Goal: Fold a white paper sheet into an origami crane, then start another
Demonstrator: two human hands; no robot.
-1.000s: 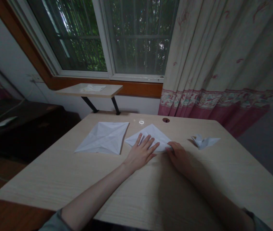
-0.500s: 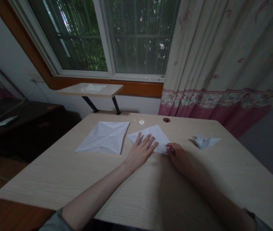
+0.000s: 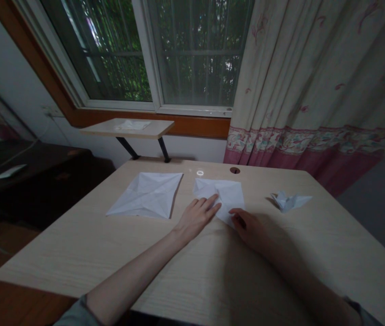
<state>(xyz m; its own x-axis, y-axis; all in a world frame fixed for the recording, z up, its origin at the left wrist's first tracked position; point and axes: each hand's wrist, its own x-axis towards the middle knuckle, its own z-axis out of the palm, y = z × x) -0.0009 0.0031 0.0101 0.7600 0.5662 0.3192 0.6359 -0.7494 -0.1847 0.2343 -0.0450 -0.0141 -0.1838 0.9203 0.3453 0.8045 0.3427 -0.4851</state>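
A folded white paper lies on the light wooden table, just beyond both my hands. My left hand rests flat at its left edge, fingers stretched out and their tips on the paper. At the paper's near corner my right hand has its fingers curled, thumb and forefinger pinching the sheet. To the left lies a creased, unfolded white square sheet. A small finished paper figure sits to the right, apart from both hands.
The table has a round cable hole near its far edge. Behind it stand a small shelf on black brackets, a window and a patterned curtain. A dark cabinet stands to the left.
The folded paper has been turned clockwise, from a diamond-like lie to a squarer one. My left hand slid back to its left edge; my right hand moved to the near corner.
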